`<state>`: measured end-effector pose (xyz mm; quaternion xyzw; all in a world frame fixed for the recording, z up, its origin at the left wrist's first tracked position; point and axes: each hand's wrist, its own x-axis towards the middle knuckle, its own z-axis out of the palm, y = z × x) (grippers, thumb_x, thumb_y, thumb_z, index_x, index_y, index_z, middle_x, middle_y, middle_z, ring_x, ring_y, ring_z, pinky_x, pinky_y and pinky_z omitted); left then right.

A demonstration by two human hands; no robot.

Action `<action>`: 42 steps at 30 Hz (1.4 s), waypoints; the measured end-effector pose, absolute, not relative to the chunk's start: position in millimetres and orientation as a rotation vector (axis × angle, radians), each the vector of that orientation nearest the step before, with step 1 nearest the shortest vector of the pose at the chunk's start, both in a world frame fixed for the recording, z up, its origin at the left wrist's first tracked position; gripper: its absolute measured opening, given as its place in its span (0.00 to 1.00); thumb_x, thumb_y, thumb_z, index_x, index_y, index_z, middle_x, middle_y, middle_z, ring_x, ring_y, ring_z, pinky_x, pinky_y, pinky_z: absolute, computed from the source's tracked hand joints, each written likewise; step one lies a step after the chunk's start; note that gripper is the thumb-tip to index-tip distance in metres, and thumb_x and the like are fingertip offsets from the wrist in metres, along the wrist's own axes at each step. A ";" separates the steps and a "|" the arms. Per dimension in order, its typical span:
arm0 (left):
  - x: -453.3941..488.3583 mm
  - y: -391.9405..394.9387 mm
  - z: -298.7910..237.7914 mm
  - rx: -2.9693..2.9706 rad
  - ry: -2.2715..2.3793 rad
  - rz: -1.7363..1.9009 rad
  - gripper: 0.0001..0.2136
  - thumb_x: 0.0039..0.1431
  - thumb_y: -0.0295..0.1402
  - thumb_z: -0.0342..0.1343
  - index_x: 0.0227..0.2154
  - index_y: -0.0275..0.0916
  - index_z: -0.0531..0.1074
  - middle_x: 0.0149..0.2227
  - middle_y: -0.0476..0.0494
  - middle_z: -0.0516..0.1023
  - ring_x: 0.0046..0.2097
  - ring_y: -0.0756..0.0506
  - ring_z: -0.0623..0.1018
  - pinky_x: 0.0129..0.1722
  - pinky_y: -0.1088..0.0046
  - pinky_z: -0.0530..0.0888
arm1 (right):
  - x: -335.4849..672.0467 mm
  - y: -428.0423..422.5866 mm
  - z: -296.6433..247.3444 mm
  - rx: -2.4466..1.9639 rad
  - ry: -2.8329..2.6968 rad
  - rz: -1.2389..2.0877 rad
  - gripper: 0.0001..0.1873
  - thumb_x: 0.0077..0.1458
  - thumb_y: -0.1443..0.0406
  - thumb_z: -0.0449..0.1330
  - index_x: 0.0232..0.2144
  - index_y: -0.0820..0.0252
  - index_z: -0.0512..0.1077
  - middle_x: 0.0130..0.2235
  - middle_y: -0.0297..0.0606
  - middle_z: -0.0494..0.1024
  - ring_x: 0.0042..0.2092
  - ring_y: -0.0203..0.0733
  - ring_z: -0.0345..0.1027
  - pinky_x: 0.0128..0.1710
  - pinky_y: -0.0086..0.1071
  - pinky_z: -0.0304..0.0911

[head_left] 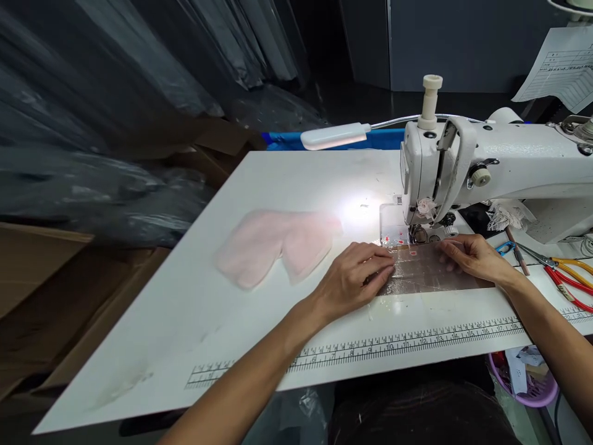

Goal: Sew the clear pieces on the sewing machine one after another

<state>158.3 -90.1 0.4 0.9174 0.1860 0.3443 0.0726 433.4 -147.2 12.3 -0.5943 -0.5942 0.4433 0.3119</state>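
L hand (356, 276), fingers bent, was on brown strip (417, 275) at 9 o'clock; R hand (473, 256), ditto, approx 2 o'clock. Couldn't tell if gripping.

A blurred, pale-pink, two-lobed fabric piece (275, 232) lies on the white table (162, 334), left of the glossy brown panel (419, 275).

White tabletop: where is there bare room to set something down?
Bare: tabletop between left edge, pink material and left forearm; also behind the material. Crowded: by the sewing machine, left hand and right hand at the shiny sheet; rightward, the red-handled tool.
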 end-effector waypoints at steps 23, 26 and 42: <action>160.6 -95.9 -1.4 2.628 0.586 0.968 0.13 0.67 0.39 0.55 0.46 0.36 0.78 0.45 0.36 0.82 0.42 0.43 0.82 0.38 0.62 0.81 | 421.2 -145.6 29.2 -1.548 -1.348 1.381 0.15 0.47 0.57 0.69 0.33 0.61 0.75 0.22 0.27 0.67 0.23 0.30 0.60 0.21 0.27 0.58; 160.3 -100.4 7.5 2.340 0.695 0.942 0.14 0.67 0.41 0.55 0.42 0.36 0.78 0.37 0.41 0.82 0.30 0.50 0.78 0.26 0.74 0.77 | 401.2 -143.5 34.3 -1.600 -1.222 1.410 0.11 0.49 0.61 0.70 0.31 0.62 0.75 0.23 0.29 0.69 0.23 0.29 0.60 0.20 0.26 0.59; 155.0 -94.3 15.0 1.606 1.114 0.603 0.26 0.55 0.40 0.64 0.54 0.36 0.66 0.27 0.52 0.78 0.24 0.47 0.78 0.22 0.71 0.76 | 399.4 -154.9 13.4 -1.363 -2.275 0.548 0.20 0.65 0.63 0.52 0.55 0.61 0.74 0.46 0.47 0.78 0.48 0.48 0.71 0.51 0.44 0.69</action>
